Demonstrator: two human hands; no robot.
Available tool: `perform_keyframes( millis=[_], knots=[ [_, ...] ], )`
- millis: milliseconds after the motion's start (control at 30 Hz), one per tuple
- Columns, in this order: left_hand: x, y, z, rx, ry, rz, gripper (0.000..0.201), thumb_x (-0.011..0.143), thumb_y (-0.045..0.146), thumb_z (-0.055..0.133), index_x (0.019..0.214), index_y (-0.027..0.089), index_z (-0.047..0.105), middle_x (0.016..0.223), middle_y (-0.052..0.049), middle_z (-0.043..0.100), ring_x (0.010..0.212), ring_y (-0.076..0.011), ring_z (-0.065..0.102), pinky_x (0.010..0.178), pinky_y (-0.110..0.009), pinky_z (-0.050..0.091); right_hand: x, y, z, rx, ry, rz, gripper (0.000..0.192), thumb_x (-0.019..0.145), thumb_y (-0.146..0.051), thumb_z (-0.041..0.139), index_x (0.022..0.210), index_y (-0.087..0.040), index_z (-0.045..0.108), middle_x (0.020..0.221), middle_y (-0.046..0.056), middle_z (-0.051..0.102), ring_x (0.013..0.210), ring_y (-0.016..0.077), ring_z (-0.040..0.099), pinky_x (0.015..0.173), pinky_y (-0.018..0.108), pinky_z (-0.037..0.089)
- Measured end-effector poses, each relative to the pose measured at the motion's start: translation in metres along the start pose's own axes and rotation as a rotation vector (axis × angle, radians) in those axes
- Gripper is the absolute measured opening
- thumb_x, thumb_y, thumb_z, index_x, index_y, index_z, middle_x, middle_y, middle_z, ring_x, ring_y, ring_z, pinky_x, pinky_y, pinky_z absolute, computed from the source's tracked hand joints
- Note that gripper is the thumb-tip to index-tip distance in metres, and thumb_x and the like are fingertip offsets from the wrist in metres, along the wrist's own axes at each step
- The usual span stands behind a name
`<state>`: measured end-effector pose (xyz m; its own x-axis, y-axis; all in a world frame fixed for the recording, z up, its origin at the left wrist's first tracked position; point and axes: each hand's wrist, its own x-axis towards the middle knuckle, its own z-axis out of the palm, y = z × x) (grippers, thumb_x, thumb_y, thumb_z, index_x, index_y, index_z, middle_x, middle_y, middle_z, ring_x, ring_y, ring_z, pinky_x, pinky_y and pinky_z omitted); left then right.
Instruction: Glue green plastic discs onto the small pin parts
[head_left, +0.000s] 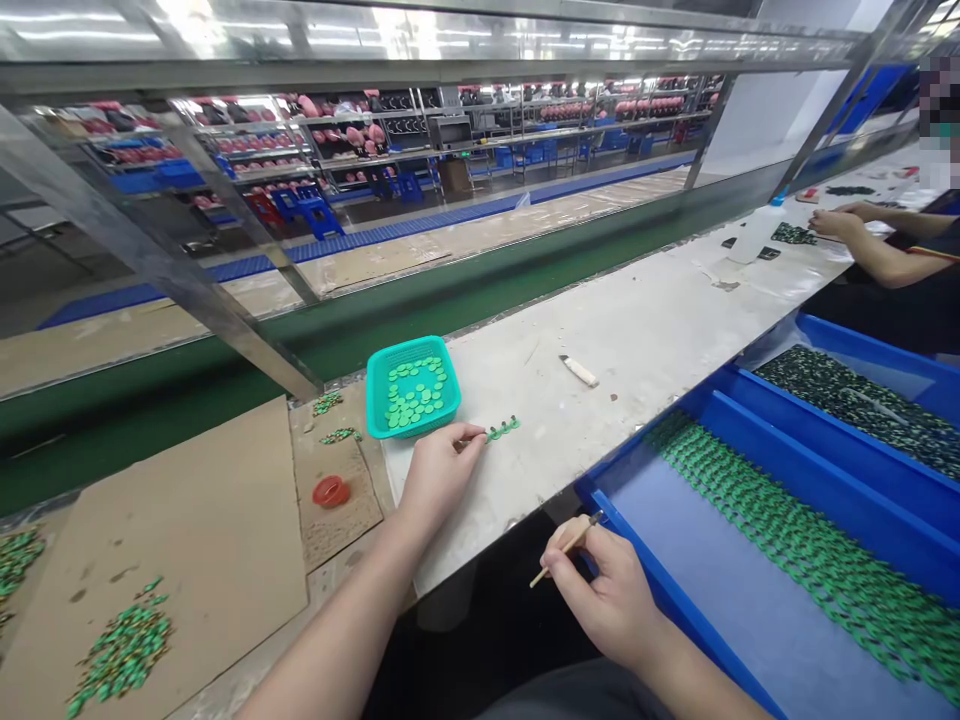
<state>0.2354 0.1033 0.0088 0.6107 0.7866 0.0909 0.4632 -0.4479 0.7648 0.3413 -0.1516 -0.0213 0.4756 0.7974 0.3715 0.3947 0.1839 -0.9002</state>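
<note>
My left hand [441,472] rests low over the white tabletop with thumb and forefinger pinched together. The fingertips meet the left end of a short row of small green pieces [504,429] with dark bits standing up on them. Whatever sits inside the pinch is too small to make out. Close by stands a turquoise basket [373,405] with flat green discs [414,405] in it. My right hand [607,590] is closed around a thin wooden stick [559,560] with a dark end, held off the table's front edge beside a blue tray.
Blue trays [675,610] at right hold rows of green pieces [810,540] and dark bits. A white-handled tool [579,371] lies on the table. Leftward are a red cup [331,490] and green-gold bits [124,645] on cardboard. Another person's hands [840,222] work far right.
</note>
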Motion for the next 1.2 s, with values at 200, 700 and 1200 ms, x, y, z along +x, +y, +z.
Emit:
perform_keyframes(
  millis=[200,700,1200],
  knots=[
    [0.003,0.002,0.006,0.006,-0.010,-0.011,0.038,0.104,0.055,0.075,0.103,0.018,0.081,0.107,-0.008,0.081,0.098,-0.0227,0.076,0.101,-0.045,0.063,-0.003,-0.002,0.002,-0.008,0.006,-0.005,0.015,0.108,-0.024,0.065,0.094,-0.024,0.070,0.084,0.001,0.076,0.073,0.0169,0.076,0.070,0.027,0.061],
    [-0.031,0.015,-0.071,0.284,0.008,-0.107,0.030,0.093,0.045,0.065,0.103,0.026,0.085,0.099,-0.006,0.081,0.079,-0.0242,0.073,0.071,-0.034,0.058,-0.003,-0.004,-0.003,-0.001,-0.060,0.140,0.024,0.115,-0.038,0.058,0.094,-0.025,0.060,0.081,0.000,0.071,0.070,0.0164,0.070,0.066,0.028,0.056],
    [-0.038,0.016,-0.049,0.498,-0.130,0.009,0.013,0.104,0.029,0.073,0.097,0.019,0.076,0.098,-0.004,0.076,0.089,-0.0202,0.072,0.087,-0.035,0.060,-0.013,-0.023,0.008,-0.089,-0.192,0.078,0.028,0.114,-0.038,0.059,0.089,-0.025,0.060,0.075,-0.002,0.065,0.065,0.0149,0.065,0.063,0.026,0.053]
  ],
)
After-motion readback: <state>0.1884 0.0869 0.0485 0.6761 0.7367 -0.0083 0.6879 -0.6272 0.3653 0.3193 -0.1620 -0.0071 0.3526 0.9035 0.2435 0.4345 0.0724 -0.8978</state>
